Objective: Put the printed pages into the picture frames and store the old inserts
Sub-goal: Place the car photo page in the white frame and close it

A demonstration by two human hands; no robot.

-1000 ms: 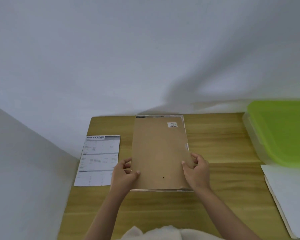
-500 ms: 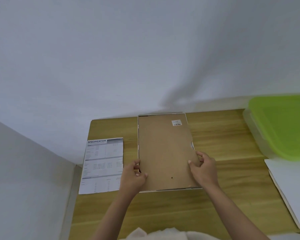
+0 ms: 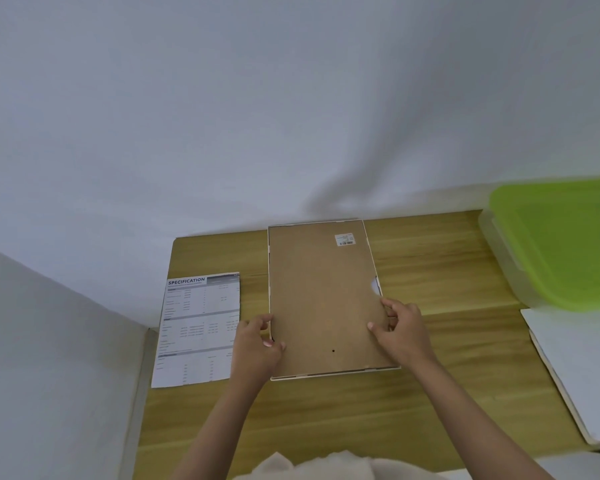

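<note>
A picture frame (image 3: 323,299) lies face down in the middle of the wooden table (image 3: 430,393), its brown backing board up, with a small barcode sticker near its far right corner. My left hand (image 3: 257,344) rests on the frame's left edge, thumb on the backing. My right hand (image 3: 400,327) is at the right edge, fingertips pressing on the backing just below a small half-round notch. A printed page headed SPECIFICATION (image 3: 198,329) lies flat to the left of the frame.
A clear box with a green lid (image 3: 561,244) stands at the far right. In front of it lies a white sheet on a cream folder (image 3: 582,372). White walls close the table's back and left sides.
The backing board has settled flat into the frame. My right hand has shifted slightly along the right edge, and the view has tilted so the table sits a little lower.
</note>
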